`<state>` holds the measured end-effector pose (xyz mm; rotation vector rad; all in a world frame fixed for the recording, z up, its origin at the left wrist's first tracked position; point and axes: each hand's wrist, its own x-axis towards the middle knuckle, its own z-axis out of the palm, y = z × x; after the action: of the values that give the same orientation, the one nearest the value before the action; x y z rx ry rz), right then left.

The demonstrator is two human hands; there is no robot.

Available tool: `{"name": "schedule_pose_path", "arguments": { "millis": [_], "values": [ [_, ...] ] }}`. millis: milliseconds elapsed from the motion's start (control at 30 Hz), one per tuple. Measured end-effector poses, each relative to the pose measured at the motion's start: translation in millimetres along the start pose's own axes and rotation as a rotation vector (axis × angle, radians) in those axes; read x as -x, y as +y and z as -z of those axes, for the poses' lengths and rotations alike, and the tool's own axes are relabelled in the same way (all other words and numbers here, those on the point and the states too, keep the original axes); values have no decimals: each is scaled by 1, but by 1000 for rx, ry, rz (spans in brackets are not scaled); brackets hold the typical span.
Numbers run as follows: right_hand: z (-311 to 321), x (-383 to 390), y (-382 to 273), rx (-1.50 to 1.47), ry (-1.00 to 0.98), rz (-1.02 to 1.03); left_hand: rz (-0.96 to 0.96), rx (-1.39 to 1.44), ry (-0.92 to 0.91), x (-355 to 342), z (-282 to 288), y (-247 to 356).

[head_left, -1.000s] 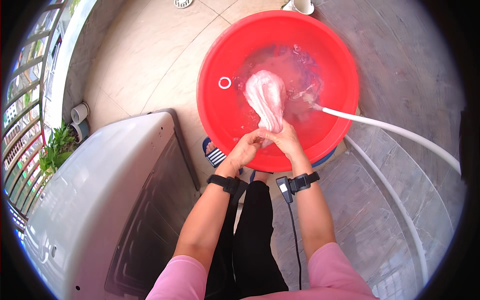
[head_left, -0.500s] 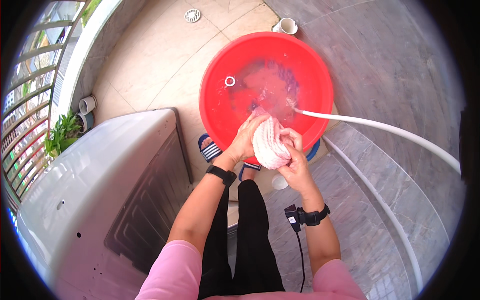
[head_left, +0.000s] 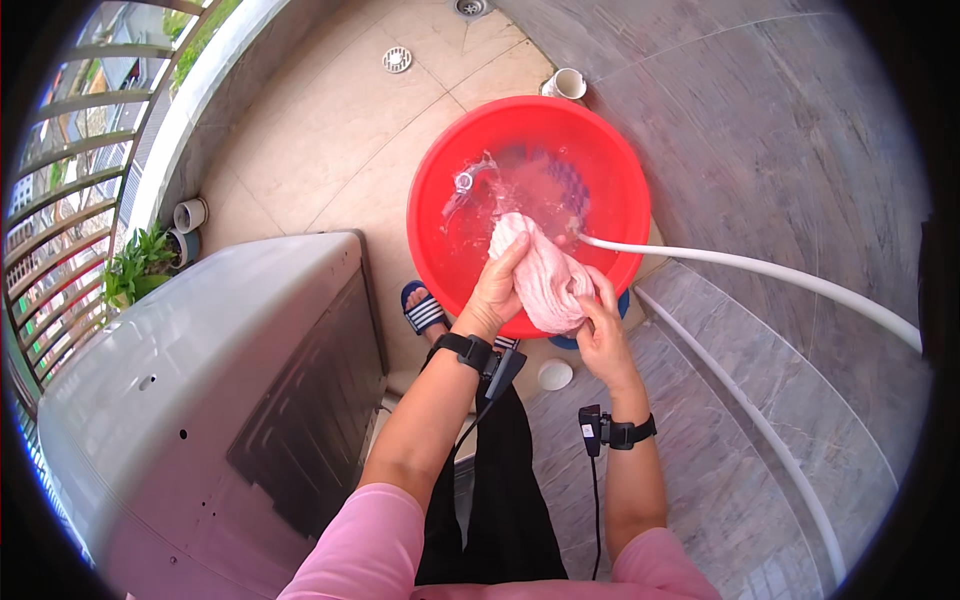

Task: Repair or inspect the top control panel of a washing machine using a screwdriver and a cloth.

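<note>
A wet pink cloth (head_left: pixel 545 285) is held bunched over the near half of a red basin (head_left: pixel 625 185). My left hand (head_left: pixel 498 285) is closed on the cloth's left end, thumb on top. My right hand (head_left: pixel 603 330) grips its right end with bent fingers. Cloudy water in the basin splashes at the left around a small white ring (head_left: pixel 463 180), and something purple, too blurred to name, lies under the surface. A white hose (head_left: pixel 720 255) reaches over the right rim into the water.
A grey appliance (head_left: pixel 180 390) stands at my left, beside potted plants (head_left: pixel 135 265) and a railing (head_left: pixel 65 222). White cups (head_left: pixel 565 85) stand behind the basin. A second hose (head_left: pixel 740 395) runs along the grey tiles at right. A round white lid (head_left: pixel 555 374) lies by my feet.
Both hands have shifted apart to opposite ends of the cloth, which now lies stretched slantwise instead of hanging or balled up. Water splashes more at the basin's left.
</note>
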<state>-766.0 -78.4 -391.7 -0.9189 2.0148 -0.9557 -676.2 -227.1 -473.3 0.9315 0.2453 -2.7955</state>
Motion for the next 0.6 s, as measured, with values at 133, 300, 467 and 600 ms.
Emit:
{"name": "schedule_pose_path", "arguments": {
  "millis": [133, 300, 467, 600],
  "values": [
    [7, 18, -12, -1112, 149, -598, -202, -288, -54, 15, -50, -2],
    [28, -14, -17, -1742, -84, -746, -106, -928, -252, 41, -96, -19],
    [26, -25, -15, -1584, 251, -828, -365, -1033, -41, 65, -137, -43],
    [36, -26, -68, -1255, 487, -376, -562, -745, 208, 54, -128, -40]
  ]
}}
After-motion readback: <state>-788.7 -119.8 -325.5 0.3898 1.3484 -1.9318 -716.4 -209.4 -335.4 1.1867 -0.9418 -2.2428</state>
